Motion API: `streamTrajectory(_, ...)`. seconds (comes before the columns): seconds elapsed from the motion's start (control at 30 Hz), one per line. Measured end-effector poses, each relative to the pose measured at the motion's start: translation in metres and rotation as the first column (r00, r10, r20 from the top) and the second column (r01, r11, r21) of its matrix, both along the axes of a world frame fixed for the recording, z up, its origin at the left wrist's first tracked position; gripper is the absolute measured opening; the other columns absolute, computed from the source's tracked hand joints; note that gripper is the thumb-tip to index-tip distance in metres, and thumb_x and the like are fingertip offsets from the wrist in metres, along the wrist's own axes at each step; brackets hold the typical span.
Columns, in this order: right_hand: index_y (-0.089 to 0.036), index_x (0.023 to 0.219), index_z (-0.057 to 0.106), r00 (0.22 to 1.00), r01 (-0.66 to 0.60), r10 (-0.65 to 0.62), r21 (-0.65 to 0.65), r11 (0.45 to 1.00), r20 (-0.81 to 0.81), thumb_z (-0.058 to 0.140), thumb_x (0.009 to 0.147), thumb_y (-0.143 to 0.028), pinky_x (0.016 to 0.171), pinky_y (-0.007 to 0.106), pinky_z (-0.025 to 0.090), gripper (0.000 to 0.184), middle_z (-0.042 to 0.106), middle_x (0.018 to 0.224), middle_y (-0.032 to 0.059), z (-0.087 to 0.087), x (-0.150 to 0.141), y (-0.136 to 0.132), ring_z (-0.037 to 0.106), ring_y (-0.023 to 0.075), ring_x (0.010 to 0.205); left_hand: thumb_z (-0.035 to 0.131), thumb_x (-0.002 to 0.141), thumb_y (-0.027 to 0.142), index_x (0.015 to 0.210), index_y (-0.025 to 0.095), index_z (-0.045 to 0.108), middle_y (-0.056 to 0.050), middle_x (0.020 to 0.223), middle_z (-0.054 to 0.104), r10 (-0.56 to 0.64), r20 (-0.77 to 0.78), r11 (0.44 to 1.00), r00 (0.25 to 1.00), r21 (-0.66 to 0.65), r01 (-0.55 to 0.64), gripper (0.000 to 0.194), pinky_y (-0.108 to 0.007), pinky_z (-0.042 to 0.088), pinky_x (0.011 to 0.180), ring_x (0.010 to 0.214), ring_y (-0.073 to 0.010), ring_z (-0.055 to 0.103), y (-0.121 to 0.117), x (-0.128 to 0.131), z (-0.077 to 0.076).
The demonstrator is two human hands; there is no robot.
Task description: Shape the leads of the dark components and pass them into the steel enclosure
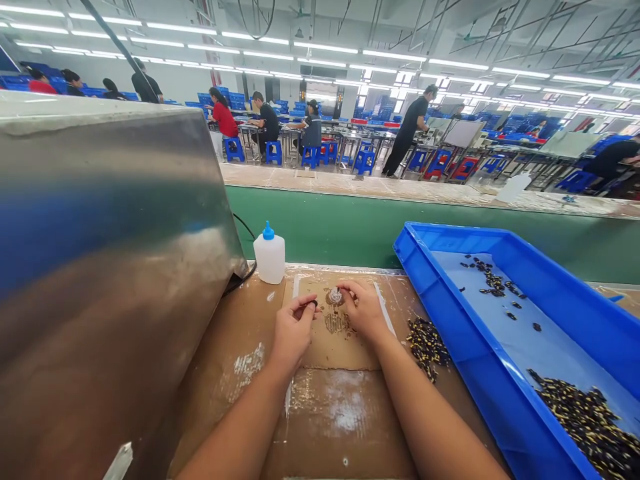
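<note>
**Small dark parts in a fingertip pinch, beside a blue tray**

The left hand (293, 331) is closed in a tight pinch on a small dark part (314, 304), which lies well to the left of the shallow blue plastic tray (450, 233). The right hand (363, 310) is curled, its fingertips close beside a small round translucent ridged piece (335, 296); whether it grips that piece cannot be told. Both hands work over a flat brown cardboard sheet (345, 353) just left of the tray, its surface smeared and scuffed.

The dark parts look light, hard and small enough to slip, so a firm fingertip hold on their edges seems the safest grip. Their glossy surfaces may be slick. A loose heap of black-and-gold parts (427, 348) sits on the bench just outside the tray's left wall. More lie in a dense heap (590, 423) at the tray's near end, with a sparse scatter (493, 280) farther along its pale floor.

Left of the tray stand a white plastic squeeze bottle with a blue nozzle cap (269, 255) and a curved, brushed stainless-steel panel (100, 267).
</note>
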State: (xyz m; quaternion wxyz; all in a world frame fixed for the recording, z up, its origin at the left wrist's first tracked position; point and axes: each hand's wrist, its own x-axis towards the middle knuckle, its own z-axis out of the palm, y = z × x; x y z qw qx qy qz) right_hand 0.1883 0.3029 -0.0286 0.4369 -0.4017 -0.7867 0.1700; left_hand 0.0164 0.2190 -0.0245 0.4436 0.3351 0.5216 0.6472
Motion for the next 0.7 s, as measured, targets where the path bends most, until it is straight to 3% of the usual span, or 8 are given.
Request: streamTrajectory(0.7,-0.024,0.104,0.073,1.0,-0.006,0.006,-0.039,0.999,-0.007,0.052,0.101,-0.023,0.088,0.039,0.052,0.022,0.073,0.105,0.008,-0.0016,-0.0005,0.0002,0.065,0.0254,0.1,0.074,0.081,0.033,0.108,0.017,0.078,-0.011,0.095,0.075,-0.002,-0.072,1.0,0.997,0.002,0.002,0.032,-0.031,0.054,0.083,0.086,-0.0199,0.068,-0.0017,-0.001,-0.0005)
